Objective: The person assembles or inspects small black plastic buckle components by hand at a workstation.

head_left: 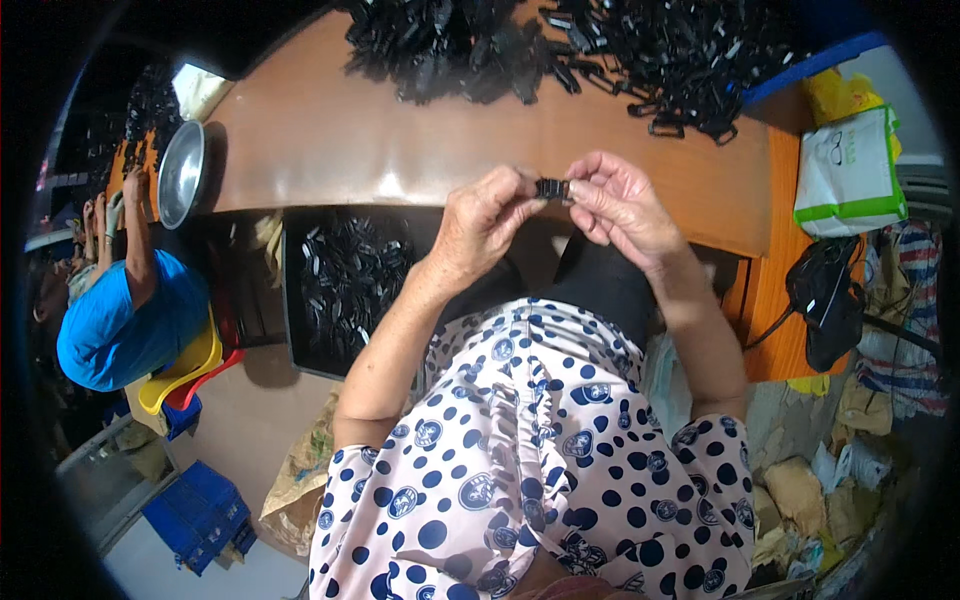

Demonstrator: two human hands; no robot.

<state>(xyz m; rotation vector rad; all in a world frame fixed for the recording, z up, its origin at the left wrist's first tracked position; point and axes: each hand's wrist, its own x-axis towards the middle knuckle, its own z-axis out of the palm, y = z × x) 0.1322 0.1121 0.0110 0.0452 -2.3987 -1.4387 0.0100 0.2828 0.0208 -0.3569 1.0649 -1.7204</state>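
Between my two hands, just over the table's near edge, is a small black plastic buckle (551,188). The fingertips of my left hand (490,215) pinch its left end. At its right end, the thumb and fingers of my right hand (625,210) are closed on it. Fingers partly cover both ends, so I cannot tell whether it is one piece or two joined. Loose black plastic parts lie in two heaps on the brown table (400,140): a left heap (450,50) of solid-looking pieces and a right heap (680,60) with open, frame-like pieces.
Below the table at left, a black tray (292,300) holds many black parts. A metal bowl (182,175) sits at the table's left end. At right are a white-green bag (850,170) and a black bag (828,300). A person in blue (140,320) works at left.
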